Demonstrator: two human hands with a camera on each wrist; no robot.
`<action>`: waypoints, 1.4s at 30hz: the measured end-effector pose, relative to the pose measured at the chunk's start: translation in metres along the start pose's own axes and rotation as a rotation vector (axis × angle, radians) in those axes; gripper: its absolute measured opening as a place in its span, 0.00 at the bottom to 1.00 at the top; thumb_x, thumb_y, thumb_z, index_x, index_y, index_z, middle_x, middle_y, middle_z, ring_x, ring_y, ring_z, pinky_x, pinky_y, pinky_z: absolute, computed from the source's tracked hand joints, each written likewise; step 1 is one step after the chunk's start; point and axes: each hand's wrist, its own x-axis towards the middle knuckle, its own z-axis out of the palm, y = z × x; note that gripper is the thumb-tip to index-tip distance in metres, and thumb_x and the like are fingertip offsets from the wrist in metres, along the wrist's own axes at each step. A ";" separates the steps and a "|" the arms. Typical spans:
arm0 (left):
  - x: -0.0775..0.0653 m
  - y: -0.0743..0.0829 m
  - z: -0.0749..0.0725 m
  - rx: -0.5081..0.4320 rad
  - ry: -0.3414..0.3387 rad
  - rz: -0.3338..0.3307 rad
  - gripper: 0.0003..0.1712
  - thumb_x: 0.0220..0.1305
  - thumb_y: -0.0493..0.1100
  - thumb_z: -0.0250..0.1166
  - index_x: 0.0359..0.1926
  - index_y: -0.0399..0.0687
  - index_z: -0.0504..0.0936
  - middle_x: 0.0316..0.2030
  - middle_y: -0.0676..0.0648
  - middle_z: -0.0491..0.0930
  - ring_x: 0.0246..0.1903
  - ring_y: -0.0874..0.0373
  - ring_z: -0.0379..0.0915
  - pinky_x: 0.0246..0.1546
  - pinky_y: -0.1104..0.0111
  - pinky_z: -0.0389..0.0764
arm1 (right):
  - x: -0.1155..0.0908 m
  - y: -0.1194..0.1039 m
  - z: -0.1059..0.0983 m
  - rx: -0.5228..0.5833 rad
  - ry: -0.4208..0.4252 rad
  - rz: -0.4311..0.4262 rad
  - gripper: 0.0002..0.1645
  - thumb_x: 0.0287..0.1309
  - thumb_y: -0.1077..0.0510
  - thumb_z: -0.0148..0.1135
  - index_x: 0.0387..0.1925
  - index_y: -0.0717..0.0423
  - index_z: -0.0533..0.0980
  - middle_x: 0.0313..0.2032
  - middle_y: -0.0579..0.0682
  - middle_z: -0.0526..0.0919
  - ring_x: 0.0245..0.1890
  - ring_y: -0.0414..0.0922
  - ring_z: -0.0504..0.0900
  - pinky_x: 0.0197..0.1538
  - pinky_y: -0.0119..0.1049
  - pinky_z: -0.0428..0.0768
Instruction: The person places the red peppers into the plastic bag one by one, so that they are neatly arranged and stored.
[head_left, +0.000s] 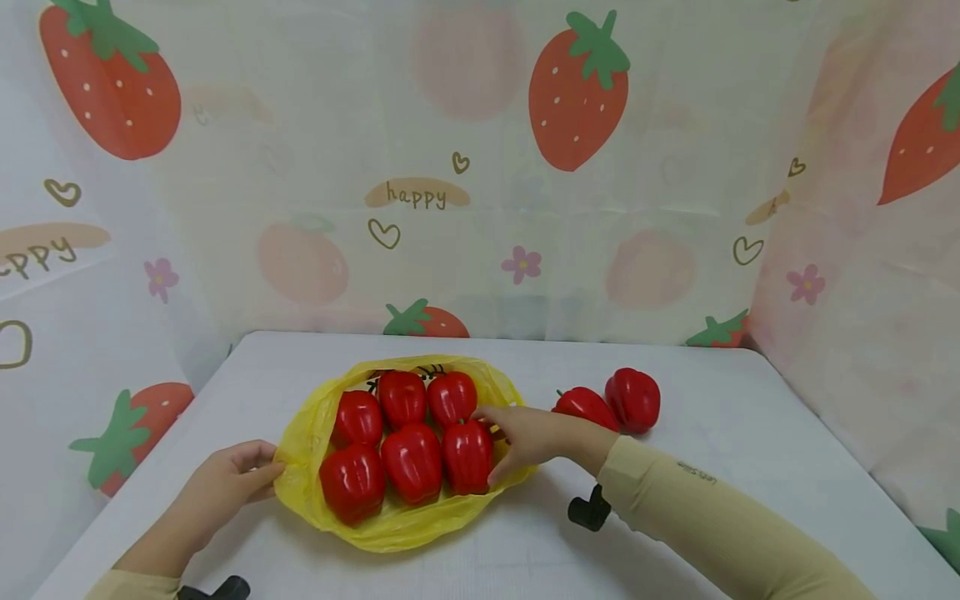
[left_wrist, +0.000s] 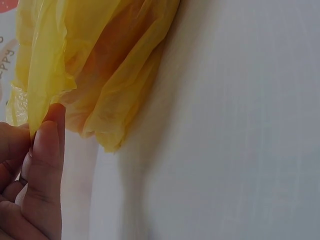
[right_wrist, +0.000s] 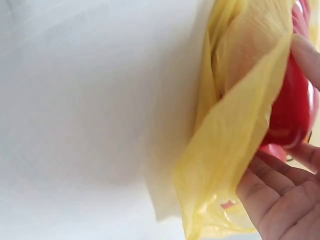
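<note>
A yellow plastic bag [head_left: 309, 492] lies on the table with its mouth spread wide. Several shiny red bell peppers [head_left: 411, 463] sit inside it in two rows. My left hand [head_left: 228, 483] pinches the bag's left rim between thumb and fingers; the left wrist view shows the thin film [left_wrist: 47, 75] between them. At the bag's right side, my right hand [head_left: 528, 437] holds the front right bell pepper [head_left: 467, 457], thumb on the near side and fingers on the far side. In the right wrist view this pepper [right_wrist: 292, 107] is partly hidden by the bag's yellow edge [right_wrist: 235, 130].
Two more red bell peppers, one lying on its side [head_left: 587, 407] and one plumper [head_left: 633, 400], rest on the white table [head_left: 712, 467] right of the bag, behind my right forearm. A strawberry-print curtain [head_left: 480, 125] surrounds the table's back and sides.
</note>
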 end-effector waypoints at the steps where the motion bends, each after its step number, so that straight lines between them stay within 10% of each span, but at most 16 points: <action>1: 0.000 0.000 0.000 0.001 0.000 0.000 0.20 0.61 0.50 0.60 0.45 0.39 0.76 0.40 0.46 0.79 0.36 0.57 0.76 0.39 0.66 0.81 | -0.001 0.000 -0.002 -0.004 0.003 -0.007 0.49 0.38 0.49 0.74 0.62 0.45 0.59 0.54 0.41 0.70 0.57 0.43 0.68 0.48 0.35 0.78; 23: 0.002 -0.001 -0.002 -0.013 -0.012 -0.008 0.21 0.61 0.51 0.60 0.46 0.39 0.76 0.39 0.47 0.79 0.36 0.57 0.75 0.40 0.65 0.81 | -0.034 0.015 -0.047 0.093 0.116 -0.105 0.49 0.42 0.56 0.72 0.65 0.46 0.56 0.62 0.50 0.64 0.62 0.48 0.65 0.60 0.44 0.69; 42: 0.000 0.000 -0.001 0.005 -0.006 -0.024 0.22 0.60 0.52 0.60 0.46 0.39 0.76 0.40 0.46 0.79 0.36 0.57 0.75 0.40 0.65 0.81 | -0.062 0.078 -0.068 0.129 0.244 0.064 0.43 0.47 0.58 0.69 0.63 0.44 0.58 0.62 0.52 0.64 0.61 0.56 0.63 0.51 0.44 0.77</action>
